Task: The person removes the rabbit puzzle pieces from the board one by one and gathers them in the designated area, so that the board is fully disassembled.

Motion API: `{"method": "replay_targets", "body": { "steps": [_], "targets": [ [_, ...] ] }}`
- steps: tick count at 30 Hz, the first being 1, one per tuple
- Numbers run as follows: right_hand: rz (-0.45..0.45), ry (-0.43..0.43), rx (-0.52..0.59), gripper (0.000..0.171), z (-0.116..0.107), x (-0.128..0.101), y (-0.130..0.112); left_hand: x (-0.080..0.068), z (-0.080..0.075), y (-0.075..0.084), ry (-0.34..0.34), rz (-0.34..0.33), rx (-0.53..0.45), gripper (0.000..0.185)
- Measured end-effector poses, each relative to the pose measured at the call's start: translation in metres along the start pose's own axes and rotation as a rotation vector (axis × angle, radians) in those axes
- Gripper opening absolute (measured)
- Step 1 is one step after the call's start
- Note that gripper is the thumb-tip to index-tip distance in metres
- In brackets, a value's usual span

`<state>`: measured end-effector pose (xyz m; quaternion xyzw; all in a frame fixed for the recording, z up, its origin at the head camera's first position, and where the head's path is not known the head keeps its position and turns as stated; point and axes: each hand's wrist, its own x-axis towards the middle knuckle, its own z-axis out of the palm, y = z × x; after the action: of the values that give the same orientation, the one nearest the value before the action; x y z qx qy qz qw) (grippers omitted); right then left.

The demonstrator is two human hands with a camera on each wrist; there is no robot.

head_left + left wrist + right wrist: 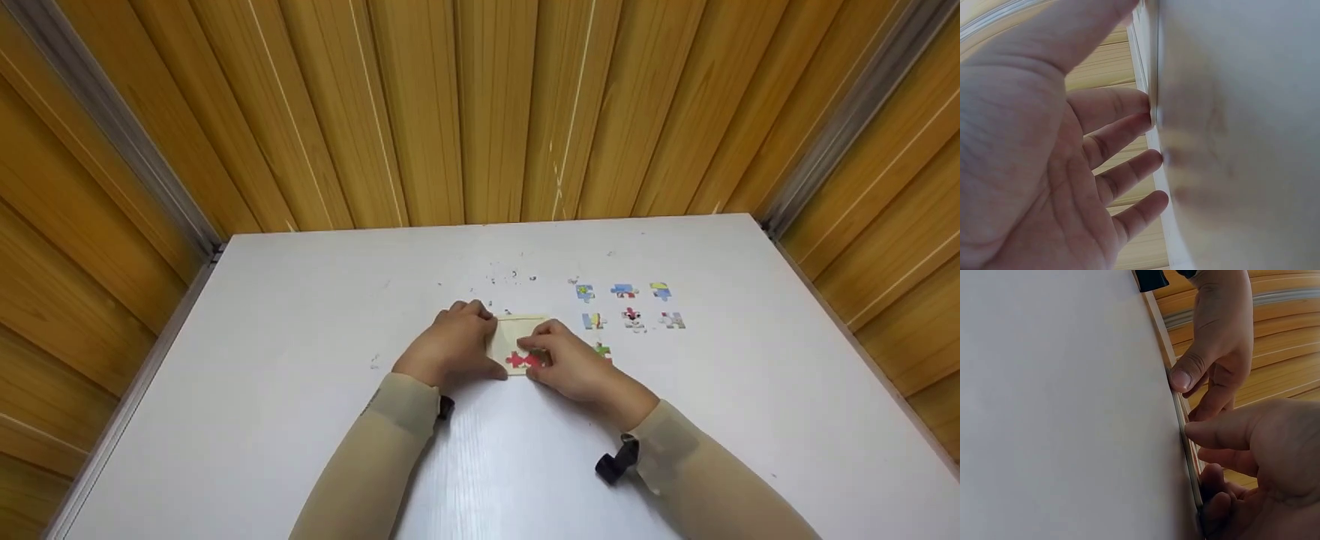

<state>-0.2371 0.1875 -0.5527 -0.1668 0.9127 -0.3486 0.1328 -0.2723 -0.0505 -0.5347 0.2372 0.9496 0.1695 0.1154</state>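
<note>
A small square wooden puzzle tray [511, 332] lies on the white table. My left hand [459, 341] holds its left side, thumb at the near corner and fingers by the far one. In the left wrist view that hand's fingertips [1148, 106] meet the tray's edge. A jigsaw piece with red print [514, 360] lies in the tray's near part. Just right of it, my right hand [576, 365] pinches another red jigsaw piece [534, 361] between thumb and fingers, partly hidden by them. The right wrist view shows the right thumb [1202, 432] at the tray's near edge.
Two rows of loose jigsaw pieces [623, 290] lie right of the tray on the table [300, 315]. One green-and-red piece [603, 351] lies beside my right hand, partly covered. Dark specks [514, 274] dot the tabletop behind the tray. Wood-panelled walls [420, 112] rise around the table.
</note>
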Motion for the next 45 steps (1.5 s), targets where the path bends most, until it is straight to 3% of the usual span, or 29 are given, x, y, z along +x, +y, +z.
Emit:
{"method": "replay_targets", "body": {
  "steps": [10,17,24,32,45],
  "targets": [
    [-0.049,-0.022,-0.044,0.044,0.0022,-0.001,-0.0018,-0.0004,-0.0008,0.001,0.009,0.01,0.008,0.066],
    [-0.095,-0.016,-0.042,0.029,0.0036,-0.0012,-0.0018,-0.0006,0.0012,0.0,0.014,0.015,0.019,0.057],
    [-0.054,-0.022,-0.044,0.05,0.0054,-0.0016,-0.0029,-0.0007,0.0013,0.0007,0.007,0.008,-0.005,0.063],
    [-0.079,-0.027,-0.053,0.036,0.0054,0.0005,-0.0042,-0.0026,-0.0004,0.0019,0.02,0.007,-0.021,0.066],
    [-0.055,0.002,0.006,0.041,0.0036,0.0007,-0.0033,-0.0022,-0.0019,0.0015,0.006,0.006,-0.029,0.065]
  ]
}}
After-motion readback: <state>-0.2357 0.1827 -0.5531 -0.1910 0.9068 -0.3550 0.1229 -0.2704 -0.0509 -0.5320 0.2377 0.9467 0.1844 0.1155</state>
